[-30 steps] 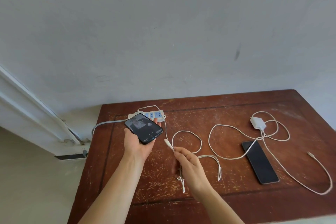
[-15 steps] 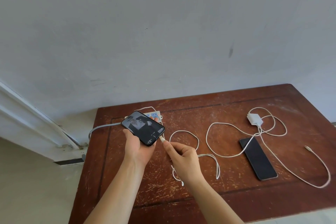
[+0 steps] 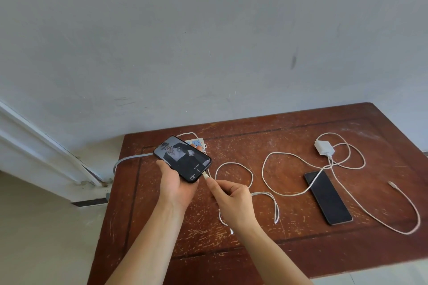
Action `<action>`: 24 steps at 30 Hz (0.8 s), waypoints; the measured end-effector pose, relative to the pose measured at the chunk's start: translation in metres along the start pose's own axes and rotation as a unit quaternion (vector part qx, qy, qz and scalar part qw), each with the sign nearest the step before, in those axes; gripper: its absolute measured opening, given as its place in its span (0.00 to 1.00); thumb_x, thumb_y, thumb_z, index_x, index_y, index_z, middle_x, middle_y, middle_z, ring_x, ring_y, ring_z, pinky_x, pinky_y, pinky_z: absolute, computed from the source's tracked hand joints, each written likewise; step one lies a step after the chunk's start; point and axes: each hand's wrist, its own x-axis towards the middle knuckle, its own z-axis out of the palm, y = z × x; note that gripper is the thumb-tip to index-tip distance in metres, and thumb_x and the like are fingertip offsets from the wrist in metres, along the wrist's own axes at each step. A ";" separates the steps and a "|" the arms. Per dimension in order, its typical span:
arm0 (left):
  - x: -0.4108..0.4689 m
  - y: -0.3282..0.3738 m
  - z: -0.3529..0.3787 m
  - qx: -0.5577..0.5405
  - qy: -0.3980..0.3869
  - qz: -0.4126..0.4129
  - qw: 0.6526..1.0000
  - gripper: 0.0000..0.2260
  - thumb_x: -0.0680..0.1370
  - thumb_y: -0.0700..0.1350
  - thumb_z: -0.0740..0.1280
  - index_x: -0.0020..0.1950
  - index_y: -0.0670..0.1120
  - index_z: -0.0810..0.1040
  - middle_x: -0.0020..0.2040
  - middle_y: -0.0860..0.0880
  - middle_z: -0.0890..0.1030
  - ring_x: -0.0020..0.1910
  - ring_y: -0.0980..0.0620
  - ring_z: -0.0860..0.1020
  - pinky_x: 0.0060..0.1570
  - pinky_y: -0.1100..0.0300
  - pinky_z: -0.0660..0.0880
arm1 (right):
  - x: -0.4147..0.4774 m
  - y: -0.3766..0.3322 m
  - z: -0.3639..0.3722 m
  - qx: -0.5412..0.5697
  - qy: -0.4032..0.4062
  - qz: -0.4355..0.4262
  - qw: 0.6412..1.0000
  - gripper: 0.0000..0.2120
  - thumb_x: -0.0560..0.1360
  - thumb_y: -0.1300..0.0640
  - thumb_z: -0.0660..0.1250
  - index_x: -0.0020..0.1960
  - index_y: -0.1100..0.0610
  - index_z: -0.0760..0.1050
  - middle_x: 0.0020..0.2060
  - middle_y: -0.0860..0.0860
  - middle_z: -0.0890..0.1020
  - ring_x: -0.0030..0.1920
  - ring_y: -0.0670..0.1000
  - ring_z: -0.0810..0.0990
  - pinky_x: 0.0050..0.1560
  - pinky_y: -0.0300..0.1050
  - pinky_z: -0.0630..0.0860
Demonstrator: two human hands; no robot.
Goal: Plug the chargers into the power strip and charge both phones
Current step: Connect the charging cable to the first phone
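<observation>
Change: cable plug (image 3: 205, 176), well short of the lit phone (image 3: 182, 159) a second ago, now sits against the middle of the phone's near short edge; whether it is seated cannot be told.
Meaning: judged the first phone's hookup is at the insertion step; a straight push along the phone's length looks like what remains.
Left hand (image 3: 176, 184): cupped under the lit phone, clasping it from below, thumb along its left side, held above the table (image 3: 301, 136) just in front of the power strip (image 3: 196, 143).
Right hand (image 3: 232, 201): thumb and forefinger pinched on the plug, first cable (image 3: 234, 164) looping away right of the strip.
Lit phone axis: long axis runs diagonally, far end toward the strip, port end toward the right hand; screen up, tilted.
Plug axis: roughly in line with the phone's length, tip toward the port.
Power strip: at the table's back left edge, mostly hidden behind the phone.
Second phone (image 3: 327, 197): flat, screen dark, well right of the strip, long axis running near-to-far, slightly slanted.
Second charger (image 3: 324, 147): white block lying loose beyond the dark phone, well apart from the strip, not plugged in; its cable end (image 3: 391, 183) lies free.
</observation>
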 end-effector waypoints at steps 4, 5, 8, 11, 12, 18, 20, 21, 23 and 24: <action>-0.001 -0.001 0.000 0.056 -0.026 0.011 0.998 0.28 0.81 0.65 0.51 0.73 0.50 0.70 0.68 0.43 0.78 0.66 0.42 0.76 0.66 0.45 0.72 | -0.001 -0.002 -0.004 0.000 0.001 0.021 1.000 0.15 0.78 0.48 0.70 0.37 0.55 0.86 0.27 0.52 0.78 0.30 0.52 0.70 0.34 0.46 0.68; -0.002 -0.001 0.000 0.062 -0.033 0.012 0.997 0.28 0.81 0.65 0.51 0.73 0.51 0.70 0.67 0.44 0.78 0.65 0.42 0.76 0.64 0.46 0.73 | 0.000 -0.002 -0.005 0.000 -0.003 0.025 1.000 0.16 0.78 0.48 0.71 0.36 0.55 0.86 0.27 0.52 0.78 0.31 0.52 0.70 0.34 0.46 0.69; -0.005 -0.001 0.004 0.093 -0.042 0.016 0.995 0.27 0.80 0.66 0.50 0.70 0.52 0.73 0.64 0.44 0.81 0.62 0.44 0.79 0.61 0.47 0.75 | 0.001 -0.004 -0.008 -0.009 -0.022 0.036 0.999 0.17 0.77 0.46 0.71 0.34 0.54 0.85 0.27 0.52 0.77 0.31 0.53 0.70 0.35 0.47 0.70; -0.008 -0.002 0.006 0.129 -0.058 0.023 0.990 0.29 0.80 0.67 0.47 0.62 0.52 0.79 0.57 0.45 0.85 0.57 0.45 0.83 0.59 0.46 0.76 | 0.002 -0.008 -0.012 -0.010 -0.034 0.049 0.998 0.16 0.77 0.46 0.71 0.37 0.55 0.86 0.28 0.52 0.78 0.31 0.51 0.72 0.36 0.46 0.72; -0.009 -0.002 0.007 0.136 -0.063 0.023 0.988 0.29 0.80 0.67 0.47 0.58 0.52 0.81 0.54 0.45 0.86 0.54 0.46 0.84 0.58 0.46 0.76 | 0.002 -0.009 -0.014 -0.007 -0.037 0.053 0.998 0.16 0.77 0.47 0.71 0.38 0.56 0.86 0.28 0.51 0.79 0.31 0.51 0.73 0.37 0.46 0.73; -0.008 0.002 0.012 0.142 -0.080 0.028 0.986 0.29 0.81 0.66 0.46 0.61 0.52 0.79 0.53 0.45 0.86 0.55 0.46 0.84 0.58 0.47 0.79 | -0.001 -0.008 -0.018 -0.018 -0.055 0.064 0.996 0.20 0.78 0.43 0.67 0.42 0.58 0.85 0.32 0.54 0.79 0.33 0.53 0.72 0.37 0.48 0.69; -0.006 0.003 0.013 0.141 -0.084 0.028 0.986 0.28 0.81 0.66 0.47 0.62 0.52 0.79 0.55 0.44 0.85 0.58 0.46 0.83 0.57 0.48 0.79 | -0.001 -0.008 -0.021 -0.008 -0.051 0.074 0.996 0.18 0.78 0.44 0.69 0.41 0.58 0.86 0.32 0.54 0.80 0.34 0.53 0.71 0.35 0.45 0.68; -0.006 0.003 0.013 0.144 -0.083 0.028 0.986 0.28 0.81 0.66 0.47 0.62 0.52 0.79 0.56 0.44 0.85 0.59 0.45 0.82 0.58 0.48 0.79 | -0.001 -0.008 -0.022 -0.002 -0.050 0.077 0.996 0.17 0.77 0.45 0.70 0.41 0.58 0.86 0.32 0.53 0.81 0.34 0.54 0.71 0.33 0.43 0.68; -0.007 0.001 0.014 0.149 -0.081 0.030 0.985 0.28 0.81 0.66 0.47 0.62 0.52 0.79 0.57 0.44 0.85 0.60 0.45 0.81 0.60 0.47 0.78 | -0.001 -0.009 -0.023 0.015 -0.049 0.081 0.995 0.15 0.77 0.47 0.71 0.41 0.58 0.87 0.33 0.53 0.82 0.35 0.54 0.72 0.33 0.42 0.68; -0.007 0.000 0.014 0.150 -0.078 0.031 0.985 0.28 0.81 0.66 0.47 0.62 0.52 0.79 0.56 0.44 0.85 0.60 0.45 0.81 0.61 0.47 0.77 | 0.000 -0.009 -0.022 0.026 -0.047 0.083 0.995 0.14 0.77 0.47 0.71 0.41 0.57 0.87 0.33 0.53 0.83 0.35 0.53 0.73 0.35 0.43 0.70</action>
